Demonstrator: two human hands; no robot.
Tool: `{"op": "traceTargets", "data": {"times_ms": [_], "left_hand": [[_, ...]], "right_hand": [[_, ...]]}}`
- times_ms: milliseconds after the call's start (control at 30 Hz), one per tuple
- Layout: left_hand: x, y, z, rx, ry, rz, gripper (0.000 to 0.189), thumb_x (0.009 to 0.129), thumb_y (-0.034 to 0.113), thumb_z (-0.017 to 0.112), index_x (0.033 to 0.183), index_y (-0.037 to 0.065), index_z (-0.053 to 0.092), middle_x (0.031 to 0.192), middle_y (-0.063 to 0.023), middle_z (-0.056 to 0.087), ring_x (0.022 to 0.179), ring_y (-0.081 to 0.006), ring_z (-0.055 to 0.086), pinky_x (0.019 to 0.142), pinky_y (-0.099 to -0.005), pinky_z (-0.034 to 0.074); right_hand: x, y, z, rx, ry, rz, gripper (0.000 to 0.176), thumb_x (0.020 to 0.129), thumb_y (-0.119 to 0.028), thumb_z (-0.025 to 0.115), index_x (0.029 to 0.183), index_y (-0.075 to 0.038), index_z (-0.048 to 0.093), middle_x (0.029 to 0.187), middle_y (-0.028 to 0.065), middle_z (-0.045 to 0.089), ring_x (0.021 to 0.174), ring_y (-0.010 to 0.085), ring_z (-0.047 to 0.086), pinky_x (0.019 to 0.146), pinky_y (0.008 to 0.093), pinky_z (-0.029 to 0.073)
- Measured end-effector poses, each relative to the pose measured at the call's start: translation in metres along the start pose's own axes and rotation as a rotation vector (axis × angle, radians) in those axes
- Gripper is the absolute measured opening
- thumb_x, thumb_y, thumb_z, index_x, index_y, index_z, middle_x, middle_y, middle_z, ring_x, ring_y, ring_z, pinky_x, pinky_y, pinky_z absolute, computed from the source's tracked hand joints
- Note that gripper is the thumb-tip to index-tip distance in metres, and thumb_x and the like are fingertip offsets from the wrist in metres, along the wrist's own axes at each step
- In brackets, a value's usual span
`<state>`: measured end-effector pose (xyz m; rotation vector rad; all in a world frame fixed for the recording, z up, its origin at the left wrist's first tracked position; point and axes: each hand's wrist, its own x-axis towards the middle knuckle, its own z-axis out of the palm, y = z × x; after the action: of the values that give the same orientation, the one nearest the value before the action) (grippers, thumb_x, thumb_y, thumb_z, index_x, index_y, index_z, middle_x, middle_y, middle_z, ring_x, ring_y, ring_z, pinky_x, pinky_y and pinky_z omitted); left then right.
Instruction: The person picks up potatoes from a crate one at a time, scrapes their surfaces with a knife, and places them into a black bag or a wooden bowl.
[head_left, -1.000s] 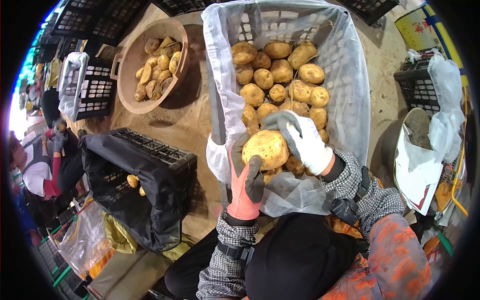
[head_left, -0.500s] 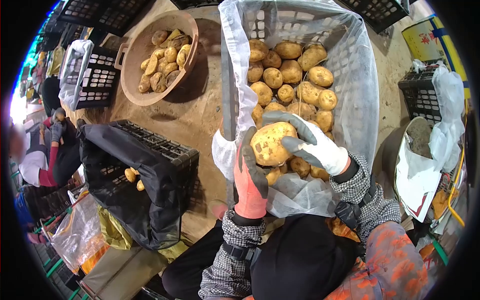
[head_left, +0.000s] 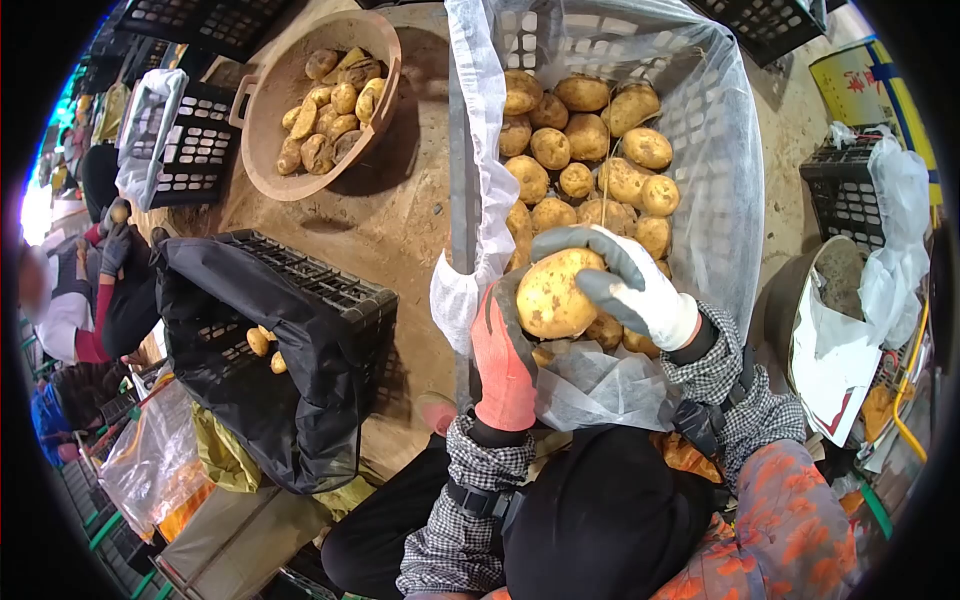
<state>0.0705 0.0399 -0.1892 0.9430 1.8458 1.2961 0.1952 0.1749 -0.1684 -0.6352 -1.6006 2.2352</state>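
1. Nearest the camera were the person's dark-clothed lap and two checked sleeves.
2. The left hand [head_left: 503, 365], in a red glove, cupped the near left side of a large potato [head_left: 553, 295], its fingers [head_left: 503, 292] curled against the skin.
3. The right hand [head_left: 630, 285], in a white glove with grey fingers [head_left: 600, 285], was clamped over the potato's top and right side.
4. The large potato was held in the air, just above the near end of a mesh-lined crate [head_left: 725, 200] and over the heap of potatoes [head_left: 590, 150] inside it.
5. Handling it well probably meant keeping both palms under its weight and turning it slowly, with a firm but gentle grip, so that the skin was not bruised.
6. To the left, on the earth floor, stood a black-lined crate [head_left: 330, 300] holding a few potatoes.
7. Beyond that was a round tub [head_left: 265, 130] of smaller potatoes.
8. At the far left edge another person [head_left: 100, 290] worked, gloved.
9. At the far right, a yellow box [head_left: 865, 85] bore red characters, too distorted to read.
10. A white sack [head_left: 840, 340] showed a red mark, with no legible wording.
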Motion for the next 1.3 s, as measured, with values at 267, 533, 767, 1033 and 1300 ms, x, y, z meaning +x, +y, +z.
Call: {"op": "traceTargets", "data": {"times_ms": [267, 533, 767, 1033, 1300], "left_hand": [[0.004, 0.036, 0.002, -0.217, 0.040, -0.239, 0.048, 0.097, 0.029, 0.050, 0.134, -0.002, 0.045, 0.122, -0.0140, 0.057, 0.097, -0.0183, 0.062, 0.085, -0.0293, 0.049], [-0.002, 0.017, 0.005, -0.328, 0.031, -0.317, 0.047, 0.096, 0.020, 0.049, 0.137, -0.002, 0.041, 0.132, -0.0149, 0.050, 0.116, -0.0194, 0.052, 0.098, -0.0316, 0.042], [0.004, 0.031, 0.003, -0.365, -0.001, -0.235, 0.042, 0.100, 0.022, 0.043, 0.132, -0.005, 0.043, 0.131, -0.0188, 0.047, 0.118, -0.0253, 0.049, 0.101, -0.0334, 0.038], [-0.022, 0.042, -0.008, -0.946, -0.035, -0.340, 0.065, 0.094, 0.043, 0.050, 0.139, -0.001, 0.034, 0.136, -0.0164, 0.042, 0.124, -0.0261, 0.046, 0.104, -0.0389, 0.039], [-0.054, -0.001, -0.198, -0.925, 0.708, 0.147, 0.053, 0.094, 0.023, 0.058, 0.140, 0.003, 0.040, 0.144, -0.0162, 0.042, 0.130, -0.0304, 0.042, 0.098, -0.0360, 0.047]], "right_hand": [[-0.008, 0.046, -0.026, -0.149, 0.086, 0.063, 0.038, 0.099, -0.021, 0.046, 0.129, 0.002, 0.049, 0.128, 0.0142, 0.056, 0.120, 0.0233, 0.051, 0.102, 0.0326, 0.040], [-0.014, 0.050, -0.029, -0.369, 0.069, 0.043, 0.036, 0.096, -0.011, 0.044, 0.129, 0.002, 0.047, 0.128, 0.0205, 0.053, 0.119, 0.0341, 0.052, 0.102, 0.0384, 0.041], [0.005, 0.004, -0.020, -0.531, 0.049, -0.220, 0.041, 0.090, -0.022, 0.055, 0.128, -0.005, 0.053, 0.114, 0.0179, 0.059, 0.111, 0.0351, 0.056, 0.095, 0.0386, 0.044], [0.000, -0.007, -0.023, -0.265, 0.395, -0.029, 0.034, 0.095, -0.030, 0.045, 0.109, -0.006, 0.065, 0.096, 0.0118, 0.068, 0.084, 0.0166, 0.065, 0.070, 0.0287, 0.052], [0.015, 0.028, -0.044, -0.367, 0.350, -0.052, 0.041, 0.095, -0.034, 0.050, 0.122, -0.003, 0.055, 0.103, 0.0081, 0.063, 0.084, 0.0128, 0.061, 0.073, 0.0257, 0.049]]}}
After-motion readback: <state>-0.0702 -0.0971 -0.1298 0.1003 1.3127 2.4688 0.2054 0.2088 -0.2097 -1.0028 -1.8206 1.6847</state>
